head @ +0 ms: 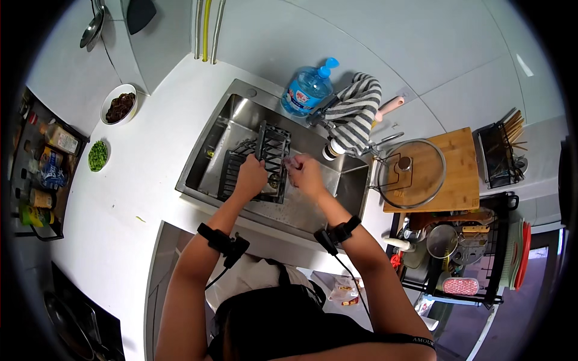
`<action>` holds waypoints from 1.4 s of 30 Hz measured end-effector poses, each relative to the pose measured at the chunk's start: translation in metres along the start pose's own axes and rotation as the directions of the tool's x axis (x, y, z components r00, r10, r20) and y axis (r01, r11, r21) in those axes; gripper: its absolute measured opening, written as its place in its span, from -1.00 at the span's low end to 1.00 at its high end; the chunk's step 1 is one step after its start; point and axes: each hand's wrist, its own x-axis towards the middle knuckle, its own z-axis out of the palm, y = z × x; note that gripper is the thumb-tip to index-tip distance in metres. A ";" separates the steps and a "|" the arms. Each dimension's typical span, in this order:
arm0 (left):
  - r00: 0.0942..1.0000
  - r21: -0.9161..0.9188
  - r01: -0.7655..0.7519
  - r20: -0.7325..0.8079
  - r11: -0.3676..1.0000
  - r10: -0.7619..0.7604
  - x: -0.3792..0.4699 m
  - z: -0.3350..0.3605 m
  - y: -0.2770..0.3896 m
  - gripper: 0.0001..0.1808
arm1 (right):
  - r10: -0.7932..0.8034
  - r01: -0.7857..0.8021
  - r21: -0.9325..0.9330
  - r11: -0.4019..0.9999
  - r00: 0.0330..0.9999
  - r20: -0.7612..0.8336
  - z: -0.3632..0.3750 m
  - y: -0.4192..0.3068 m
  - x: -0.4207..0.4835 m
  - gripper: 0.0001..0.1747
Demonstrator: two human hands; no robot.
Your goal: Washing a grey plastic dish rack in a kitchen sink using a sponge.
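My left hand (253, 178) grips the edge of a black slatted plastic rack (274, 146), which is tilted up inside the stainless steel sink (298, 219). At the rack's right side, my right hand (308, 173) pinches a small, crumpled, pinkish translucent thing (291, 168); its exact kind is unclear. Another slatted black section (229, 169) lies to the left, and I cannot tell whether it belongs to the same piece. Behind the right hand, a grey-and-white striped cloth (359, 108) drapes over the faucet (332, 149), whose end shows over the basin.
A blue pump bottle (301, 92) stands at the sink's back edge. To the right are a glass lid (412, 173) on a wooden cutting board (460, 171) and a black dish rack (494, 270) with utensils. Bowls of dark food (119, 106) and chopped greens (98, 155) sit left.
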 end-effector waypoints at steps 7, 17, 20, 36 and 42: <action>0.999 0.020 -0.028 0.016 0.999 0.028 0.002 0.005 -0.004 -0.75 | 0.296 -0.296 0.007 0.955 0.955 0.015 -0.005 0.003 0.034 -0.64; 0.992 0.080 -0.123 0.037 0.989 0.120 0.014 0.011 -0.016 -0.75 | 0.031 0.010 -0.193 0.981 0.978 0.207 -0.010 -0.003 0.043 -0.71; 0.994 0.076 -0.080 0.083 0.994 0.074 0.013 0.009 -0.009 -0.75 | 0.345 -0.292 -0.218 0.931 0.899 0.269 -0.012 -0.021 0.045 -0.70; 0.968 0.180 -0.123 0.238 0.976 0.078 0.006 0.007 -0.014 -0.78 | -0.111 0.257 -0.404 0.878 0.930 0.350 0.012 0.000 0.000 -0.78; 0.976 0.166 -0.087 0.211 0.982 0.051 -0.002 0.011 -0.019 -0.79 | 0.576 -0.574 -0.073 0.815 0.791 0.208 0.012 0.004 0.012 -0.74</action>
